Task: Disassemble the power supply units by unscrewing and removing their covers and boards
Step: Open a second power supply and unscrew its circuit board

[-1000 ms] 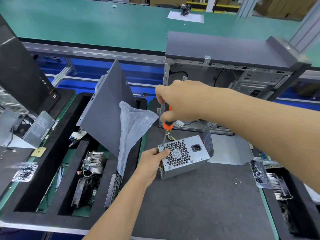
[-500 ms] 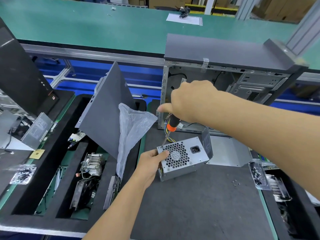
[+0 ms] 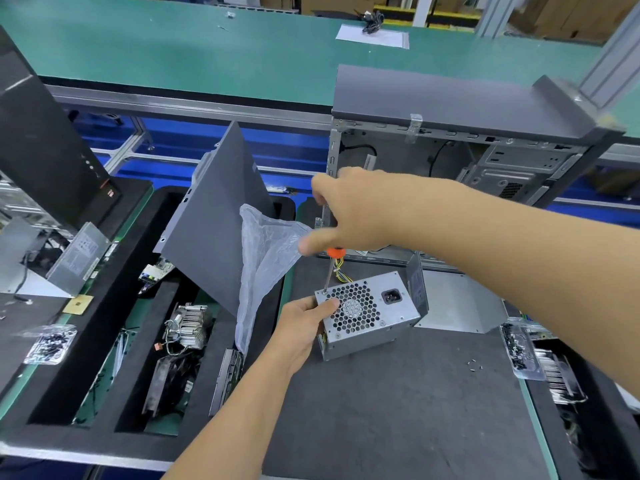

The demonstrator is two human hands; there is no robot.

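Gripping the screwdriver [image 3: 329, 268] in a closed grip, the right hand [image 3: 360, 213] is now seating its tip on the screw at the upper left corner of the PSU [image 3: 370, 313], where a second ago the tip was hanging just above that corner. The left hand [image 3: 304, 323] is still clamping the PSU's left edge, thumb on the fan grille, with the unit sitting tilted on the tabletop [image 3: 398, 410] just in front of the open case [image 3: 450, 161]. Judging by this, unscrewing of the cover is starting.
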